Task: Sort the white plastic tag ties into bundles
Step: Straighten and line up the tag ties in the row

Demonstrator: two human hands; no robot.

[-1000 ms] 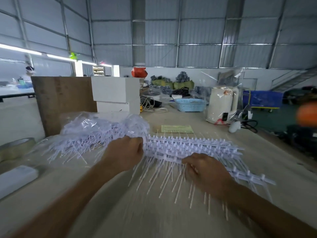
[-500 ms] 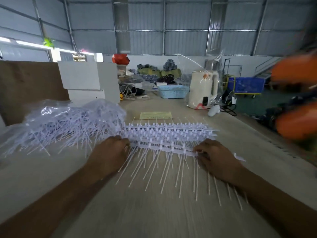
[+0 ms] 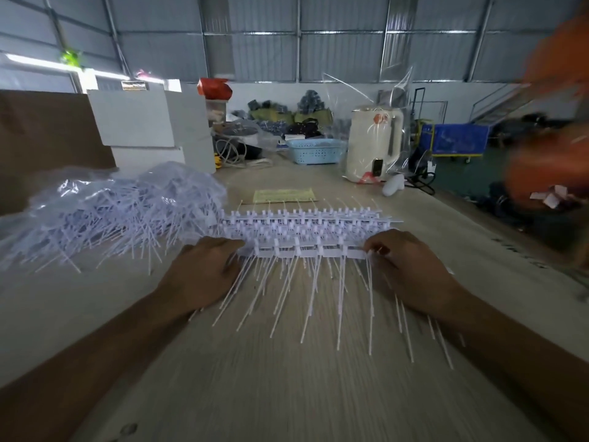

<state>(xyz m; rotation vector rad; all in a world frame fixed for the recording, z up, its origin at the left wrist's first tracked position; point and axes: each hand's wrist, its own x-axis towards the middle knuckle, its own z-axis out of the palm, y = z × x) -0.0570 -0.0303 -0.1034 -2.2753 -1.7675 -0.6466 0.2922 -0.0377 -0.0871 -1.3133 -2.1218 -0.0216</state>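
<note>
**Both hands settled at the ends of the tag-tie strips**

The stacked strips of white tag ties (image 3: 302, 232) lay across the middle of the tabletop (image 3: 287, 393), heads in rows toward the far side and thin tails fanned toward the person. Compared with a second earlier, when the stack sat skewed with its right end trailing off, the strips now lay squared up and level. The left hand (image 3: 204, 275) gripped the left end of the nearest strip, its fingers curled around it; the right hand (image 3: 411, 269) pinched the right end, fingers bent. Both hands had moved apart to the strip's ends. Just left of the stack sat the loose heap of ties in clear plastic (image 3: 105, 215). Beyond lay a yellow paper slip (image 3: 283, 196), then a blue basket (image 3: 315, 151) and a cream kettle (image 3: 373, 145).
</note>
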